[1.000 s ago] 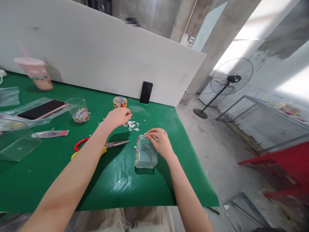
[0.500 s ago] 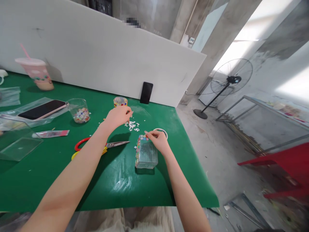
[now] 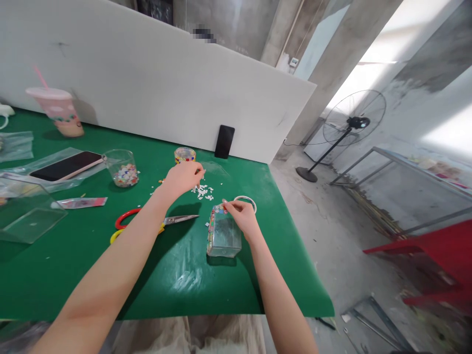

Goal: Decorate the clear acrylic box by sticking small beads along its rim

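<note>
My left hand (image 3: 184, 178) hovers over a scatter of small white chips (image 3: 202, 192). Its fingers are closed in a pinch, and anything between them is too small to make out. Resting at the far edge of a clear plastic box (image 3: 226, 236) is my right hand (image 3: 240, 214), fingers pressed together. Its fingertips touch small coloured mosaic pieces (image 3: 218, 210) on the box; whether they pinch a piece is hidden. More mosaic pieces cover the box's left side. Beneath my left forearm lie scissors (image 3: 180, 220) with red and yellow handles. A white ring (image 3: 250, 199) sits partly behind my right hand.
A clear cup (image 3: 120, 160) holds coloured pieces. Behind my left hand is a decorated round container (image 3: 185, 154). A phone (image 3: 224, 141) leans on the white partition (image 3: 155, 78); another phone (image 3: 68, 166) lies left, near a tube (image 3: 83, 202), a clear box (image 3: 33, 216) and a pink cup (image 3: 59, 110).
My right fingertips have lowered slightly onto the far edge of the box. The left hand stays pinched over the white chips, nearly unmoved. The view has shifted a little.
</note>
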`<action>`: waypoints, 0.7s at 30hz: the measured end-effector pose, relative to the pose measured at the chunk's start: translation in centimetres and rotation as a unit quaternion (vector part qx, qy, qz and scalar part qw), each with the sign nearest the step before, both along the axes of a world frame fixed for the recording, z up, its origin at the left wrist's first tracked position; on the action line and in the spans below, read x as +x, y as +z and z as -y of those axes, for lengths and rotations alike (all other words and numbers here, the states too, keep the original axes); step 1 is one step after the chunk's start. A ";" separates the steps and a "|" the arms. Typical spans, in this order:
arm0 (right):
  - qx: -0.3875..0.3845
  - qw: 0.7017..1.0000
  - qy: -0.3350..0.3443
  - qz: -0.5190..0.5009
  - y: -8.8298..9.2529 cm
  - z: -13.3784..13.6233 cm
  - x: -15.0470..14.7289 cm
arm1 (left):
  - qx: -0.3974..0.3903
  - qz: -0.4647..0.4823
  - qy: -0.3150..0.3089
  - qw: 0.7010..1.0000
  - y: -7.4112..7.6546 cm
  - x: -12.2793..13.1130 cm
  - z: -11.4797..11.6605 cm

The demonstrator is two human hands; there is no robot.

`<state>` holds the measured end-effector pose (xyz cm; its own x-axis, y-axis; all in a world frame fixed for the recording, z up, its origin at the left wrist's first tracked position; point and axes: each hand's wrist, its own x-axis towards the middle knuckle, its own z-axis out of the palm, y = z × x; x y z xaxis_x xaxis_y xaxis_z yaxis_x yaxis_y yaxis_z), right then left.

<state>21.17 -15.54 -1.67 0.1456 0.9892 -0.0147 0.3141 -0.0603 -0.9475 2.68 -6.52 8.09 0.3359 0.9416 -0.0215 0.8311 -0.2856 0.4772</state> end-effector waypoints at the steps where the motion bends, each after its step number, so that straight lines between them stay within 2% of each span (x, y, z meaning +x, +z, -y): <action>1: 0.003 1.000 -0.004 -0.002 -0.1 -0.1 -0.1 | 0.000 0.001 -0.001 1.000 0.0 0.0 0.0; 5: 0.027 0.998 -0.041 -0.029 -0.6 -0.3 -0.5 | -0.002 0.020 -0.029 0.999 -0.4 0.1 0.0; 11: 0.057 0.984 -0.118 -0.122 -1.6 0.0 -0.1 | -0.040 0.080 -0.162 0.983 -2.4 1.4 0.7; 17: 0.038 0.968 -0.136 -0.206 -2.9 -0.1 0.0 | -0.063 0.158 -0.187 0.967 -5.3 2.8 2.5; 21: 0.052 0.957 -0.137 -0.249 -3.1 -0.2 -0.3 | -0.087 0.217 -0.179 0.956 -6.3 2.5 3.9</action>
